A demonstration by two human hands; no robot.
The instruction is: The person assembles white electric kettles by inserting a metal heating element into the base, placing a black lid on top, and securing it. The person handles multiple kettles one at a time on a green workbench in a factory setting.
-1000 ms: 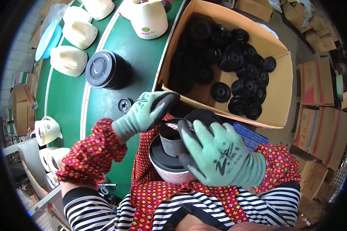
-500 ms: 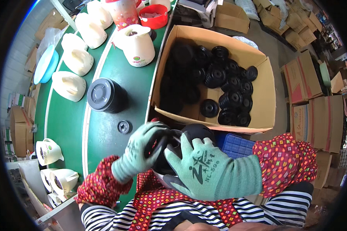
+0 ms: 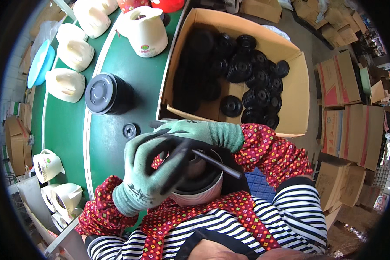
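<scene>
A pot body (image 3: 199, 198) with a pale pinkish wall and a dark round end rests against my lap. My left hand (image 3: 149, 167), in a green glove with dark fingertips, curls over its left side. A thin dark rod (image 3: 219, 164) slants out from the fingers of that hand across the pot. Beyond it, my right hand (image 3: 199, 131) reaches leftward over the table edge with fingers stretched out; its fingertips are partly hidden behind the left hand. Nearest to them on the green table lies a small black ring-shaped part (image 3: 130, 130).
A stack of dark round lids (image 3: 109, 94) stands on the green table (image 3: 112, 149). Cream pots (image 3: 145, 37) line its far side. An open carton (image 3: 296, 93) holds several black discs (image 3: 231, 106). A blue plastic crate (image 3: 262, 184) sits right of my lap.
My right hand has left the pot's right side and swung up and left towards the table. The dark rod now shows plainly by my left hand. The view has shifted slightly.
</scene>
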